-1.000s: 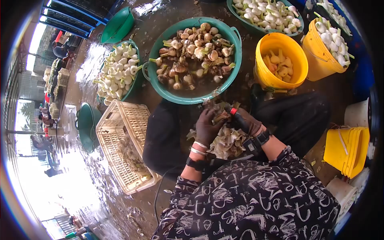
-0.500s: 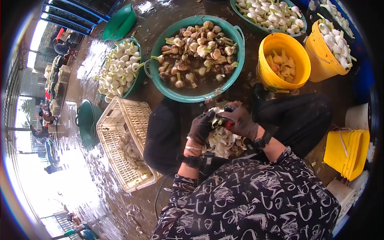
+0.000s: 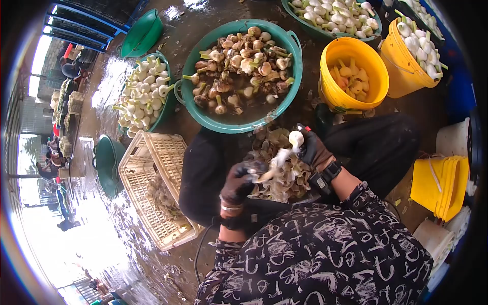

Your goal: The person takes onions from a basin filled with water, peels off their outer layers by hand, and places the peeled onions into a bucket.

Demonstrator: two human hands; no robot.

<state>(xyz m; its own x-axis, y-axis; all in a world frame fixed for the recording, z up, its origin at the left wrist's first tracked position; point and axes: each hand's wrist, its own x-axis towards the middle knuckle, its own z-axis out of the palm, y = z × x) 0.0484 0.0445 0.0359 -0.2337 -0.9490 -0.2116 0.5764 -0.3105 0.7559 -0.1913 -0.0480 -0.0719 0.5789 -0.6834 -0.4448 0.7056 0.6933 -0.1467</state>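
A peeled-looking white garlic bulb [image 3: 296,138] is held in the fingers of my gloved right hand [image 3: 314,151], over my lap. A small red piece [image 3: 308,129] shows at the same fingertips; what it belongs to is hidden. My gloved left hand [image 3: 238,184] is lower and to the left, its fingers blurred but closed on a strip of garlic skin [image 3: 274,166] that trails up toward the bulb. Beneath both hands lies a heap of loose garlic skins [image 3: 284,185] between my legs.
Ahead stands a green tub [image 3: 213,122] of unpeeled garlic in murky water. A cream crate [image 3: 152,193] with skins lies to the left, near a basin of white bulbs [image 3: 145,96]. A yellow bucket [image 3: 378,76] holds bulbs; stacked yellow containers [image 3: 439,185] are at right.
My hands were together around the garlic. Now my left hand has drawn down and left with a strip of skin, while my right hand holds the white bulb up to the right.
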